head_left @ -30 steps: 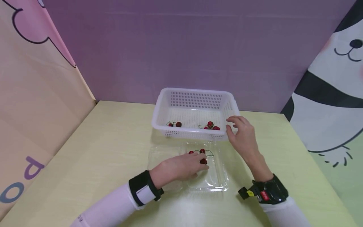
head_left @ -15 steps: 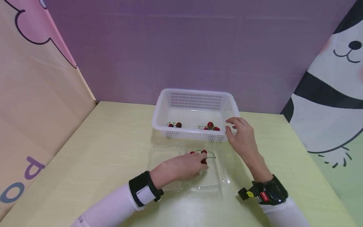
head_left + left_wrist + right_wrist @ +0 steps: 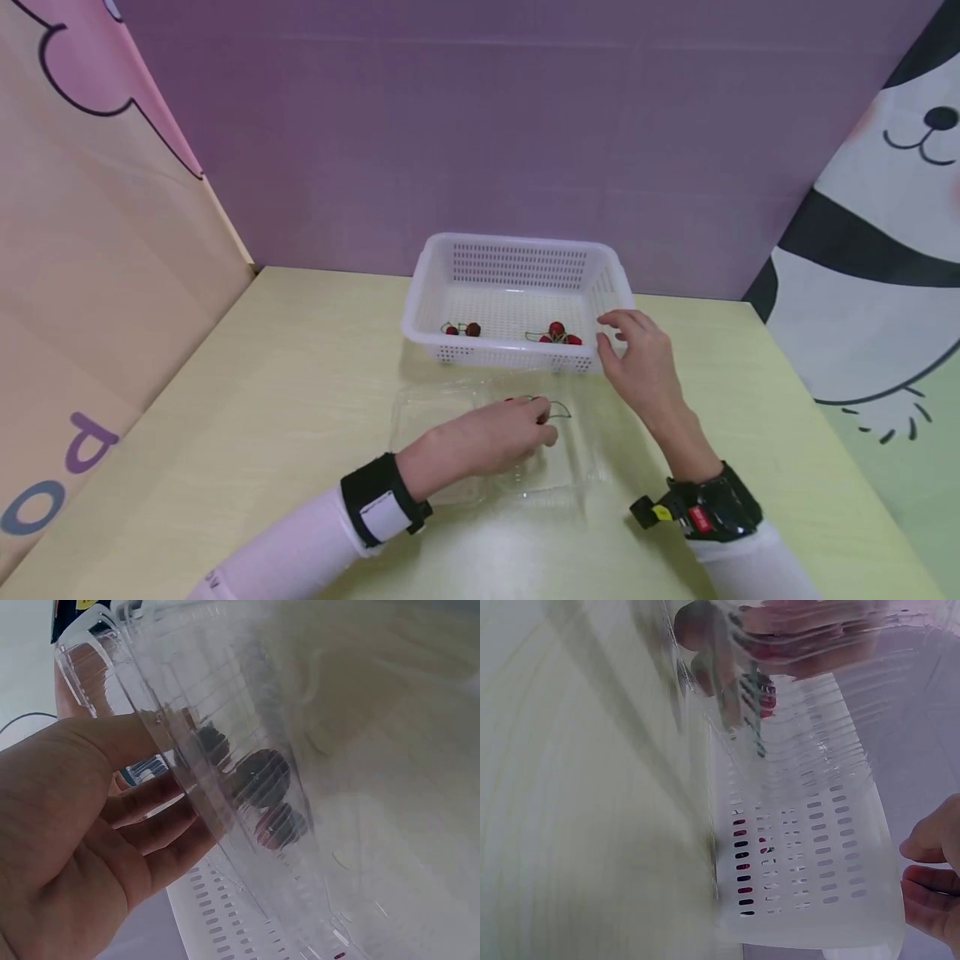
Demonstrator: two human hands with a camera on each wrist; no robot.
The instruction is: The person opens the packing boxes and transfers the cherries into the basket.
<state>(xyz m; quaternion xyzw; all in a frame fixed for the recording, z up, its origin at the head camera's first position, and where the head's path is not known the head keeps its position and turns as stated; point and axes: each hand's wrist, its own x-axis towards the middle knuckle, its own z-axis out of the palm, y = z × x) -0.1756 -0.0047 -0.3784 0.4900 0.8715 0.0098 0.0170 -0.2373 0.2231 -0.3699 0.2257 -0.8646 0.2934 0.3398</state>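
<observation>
In the head view, my left hand (image 3: 498, 435) reaches into a clear plastic clamshell box (image 3: 442, 408) with its fingers curled down over the cherries there. Through the box's ribbed wall, the left wrist view shows several dark cherries (image 3: 262, 778) bunched right at the fingertips. One green stem (image 3: 560, 410) pokes out beyond the knuckles; the fruit is mostly hidden from above. My right hand (image 3: 641, 358), loosely bent and holding nothing, hovers by the near right corner of a white perforated basket (image 3: 517, 357), thumb and fingertips close to its rim.
Inside the basket lie a pair of cherries (image 3: 462, 330) at the left and a small cluster of cherries (image 3: 557, 333) at the right. A pale wooden table (image 3: 315, 367) carries everything. Behind the basket rises a purple wall panel (image 3: 480, 125).
My left fingers have curled in over the cherries in the box, which are now mostly covered. The box has shifted slightly. My right hand stays by the basket corner.
</observation>
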